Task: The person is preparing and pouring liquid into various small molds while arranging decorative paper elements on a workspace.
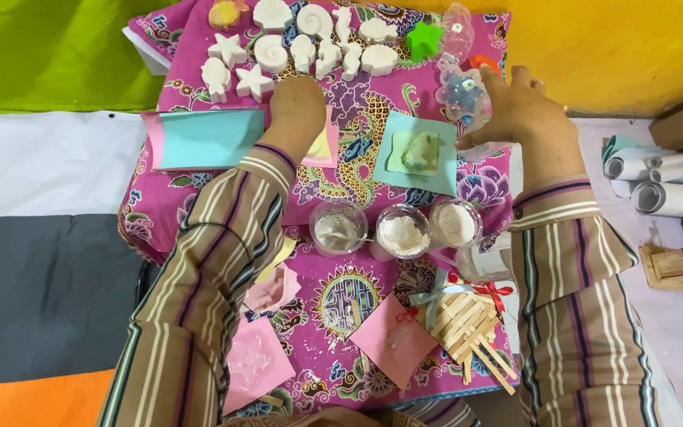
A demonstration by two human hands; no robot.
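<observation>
Clear plastic moulds [462,93], bubbled and glossy with blue inside, are sitting at the upper right of the frame, where the right hand [525,115] is resting against them with fingers half curled; a firm grip cannot be made out. Left hand [297,107] is pressing down, fingers folded under and hidden, on a pale yellow card [322,148] beside a smooth turquoise card [209,138]. Chalky white plaster shells and stars [302,43] are lying in rows on the patterned magenta cloth [357,119] covering the counter. Three clear cups of white powder [398,229] are standing at centre. Striped sleeves are cutting off the lower corners.
</observation>
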